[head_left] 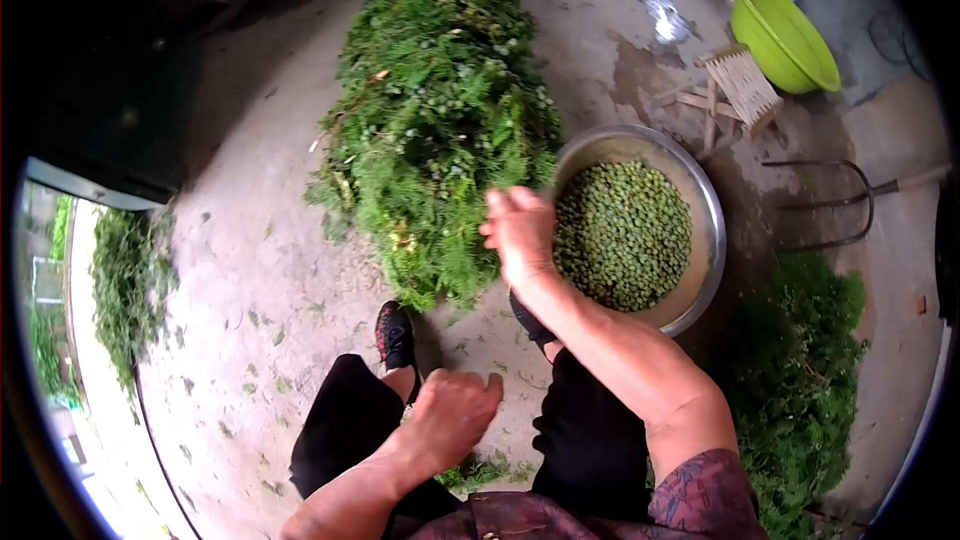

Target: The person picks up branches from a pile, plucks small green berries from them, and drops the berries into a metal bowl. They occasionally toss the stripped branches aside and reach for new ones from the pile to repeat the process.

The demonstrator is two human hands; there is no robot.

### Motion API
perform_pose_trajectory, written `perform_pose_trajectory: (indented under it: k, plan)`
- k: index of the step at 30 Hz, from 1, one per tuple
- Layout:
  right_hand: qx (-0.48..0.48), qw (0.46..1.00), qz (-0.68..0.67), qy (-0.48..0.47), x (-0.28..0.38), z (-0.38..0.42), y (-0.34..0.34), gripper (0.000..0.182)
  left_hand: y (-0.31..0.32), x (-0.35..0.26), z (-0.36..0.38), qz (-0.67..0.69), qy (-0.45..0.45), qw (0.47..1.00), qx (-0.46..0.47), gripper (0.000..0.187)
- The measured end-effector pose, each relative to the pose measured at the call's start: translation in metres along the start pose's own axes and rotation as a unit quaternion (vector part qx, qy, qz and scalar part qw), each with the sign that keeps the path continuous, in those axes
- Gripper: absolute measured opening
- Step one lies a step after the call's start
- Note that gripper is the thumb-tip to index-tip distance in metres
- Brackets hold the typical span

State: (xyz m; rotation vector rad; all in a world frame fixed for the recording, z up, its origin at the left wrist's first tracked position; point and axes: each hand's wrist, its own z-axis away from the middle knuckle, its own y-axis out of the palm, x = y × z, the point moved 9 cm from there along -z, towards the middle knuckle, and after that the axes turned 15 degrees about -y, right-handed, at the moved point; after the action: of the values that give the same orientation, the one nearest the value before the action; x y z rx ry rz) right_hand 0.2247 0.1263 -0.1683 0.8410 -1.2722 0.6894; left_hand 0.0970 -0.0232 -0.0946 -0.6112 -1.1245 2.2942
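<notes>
A long heap of green leafy branches [440, 110] lies on the concrete floor in front of me. To its right is a wide metal basin [712, 230], partly filled with small round green fruits [625, 230]. My right hand [520, 230] is over the heap's right edge beside the basin's left rim, its fingers bent and blurred; whether anything is between them cannot be seen. Above my knees, my left hand [455, 415] is closed, with the thumb side toward the right. What it holds, if anything, is hidden.
A small wooden stool [742, 85] and a lime-green tub [785, 35] are at the upper right, with a metal fork [868, 202] below them. More branches lie at the lower right [800, 380] and far left [128, 285]. A dark shoe [395, 335] is near the heap.
</notes>
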Motion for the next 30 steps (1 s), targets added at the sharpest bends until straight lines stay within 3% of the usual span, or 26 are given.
perform_pose_trajectory:
  k: [1, 2, 3, 4, 5, 6, 7, 9, 10, 11, 12, 13, 14, 16, 18, 22, 24, 26, 28, 29, 30]
  plan:
    - [0.108, 0.990, 0.070, -0.062, 0.025, 0.019, 0.065, 0.009, 0.012, -0.009, 0.003, -0.085, 0.015, 0.993, -0.079, 0.025]
    - [0.217, 0.972, 0.046, -0.077, 0.044, 0.053, 0.130, 0.021, 0.023, -0.020, 0.012, -0.173, 0.031, 0.972, -0.154, 0.022]
    - [0.361, 0.933, -0.008, -0.013, 0.058, 0.104, 0.192, 0.044, 0.024, -0.023, 0.013, -0.165, 0.020, 0.977, -0.136, 0.023]
    - [0.473, 0.876, -0.046, -0.082, 0.083, 0.161, 0.240, 0.064, 0.022, -0.026, 0.011, -0.155, 0.008, 0.981, -0.120, 0.024]
    - [0.558, 0.819, -0.116, -0.070, 0.108, 0.212, 0.264, 0.075, 0.021, -0.029, 0.006, -0.142, -0.003, 0.984, -0.105, 0.025]
    - [0.626, 0.766, -0.126, -0.074, 0.123, 0.244, 0.280, 0.073, 0.022, -0.030, 0.004, -0.128, -0.014, 0.988, -0.084, 0.027]
    - [0.609, 0.759, -0.125, -0.194, 0.115, 0.257, 0.291, 0.060, 0.024, -0.028, 0.002, -0.115, -0.023, 0.991, -0.063, 0.029]
    - [0.538, 0.798, -0.073, -0.260, 0.094, 0.223, 0.281, 0.034, 0.030, -0.016, 0.000, -0.085, -0.040, 0.995, -0.024, 0.034]
    - [0.528, 0.816, 0.024, -0.234, 0.074, 0.192, 0.270, 0.027, 0.028, -0.020, 0.006, -0.070, 0.016, 0.992, -0.099, 0.035]
    - [0.450, 0.842, 0.099, -0.281, 0.052, 0.159, 0.254, 0.019, 0.033, -0.022, 0.013, -0.056, 0.073, 0.980, -0.176, 0.037]
    - [0.444, 0.821, 0.225, -0.280, 0.024, 0.131, 0.245, 0.014, 0.029, -0.025, 0.022, -0.045, 0.128, 0.958, -0.252, 0.040]
    - [0.388, 0.729, 0.231, -0.514, 0.007, 0.117, 0.231, 0.009, 0.022, -0.024, 0.016, -0.007, 0.114, 0.985, -0.128, 0.029]
    - [0.436, 0.757, 0.364, -0.323, 0.012, 0.085, 0.226, 0.005, 0.015, -0.021, 0.014, 0.028, 0.082, 0.996, -0.008, 0.019]
    - [0.397, 0.733, 0.413, -0.367, -0.010, 0.044, 0.225, 0.007, -0.003, -0.017, 0.022, 0.106, 0.115, 0.978, -0.135, 0.012]
    - [0.357, 0.677, 0.489, -0.419, -0.015, 0.013, 0.233, 0.013, -0.021, 0.005, 0.022, 0.076, 0.049, 0.985, -0.148, 0.010]
    - [0.368, 0.559, 0.613, -0.420, -0.036, -0.032, 0.254, 0.055, -0.051, 0.048, 0.026, 0.059, -0.024, 0.975, -0.215, 0.011]
    - [0.392, 0.516, 0.702, -0.295, -0.054, -0.053, 0.254, 0.082, -0.058, 0.057, 0.034, 0.099, -0.029, 0.962, -0.254, 0.013]
    - [0.367, 0.508, 0.743, -0.235, -0.062, -0.070, 0.244, 0.091, -0.054, 0.062, 0.035, 0.121, -0.033, 0.971, -0.204, 0.017]
    - [0.355, 0.566, 0.728, -0.155, -0.082, -0.089, 0.219, 0.095, -0.044, 0.062, 0.033, 0.153, -0.062, 0.973, -0.162, 0.021]
    - [0.364, 0.583, 0.718, -0.112, -0.089, -0.092, 0.210, 0.096, -0.050, 0.066, 0.037, 0.169, -0.069, 0.961, -0.207, 0.015]
    - [0.376, 0.559, 0.730, -0.115, -0.099, -0.091, 0.206, 0.098, -0.049, 0.064, 0.037, 0.161, -0.051, 0.962, -0.213, 0.016]
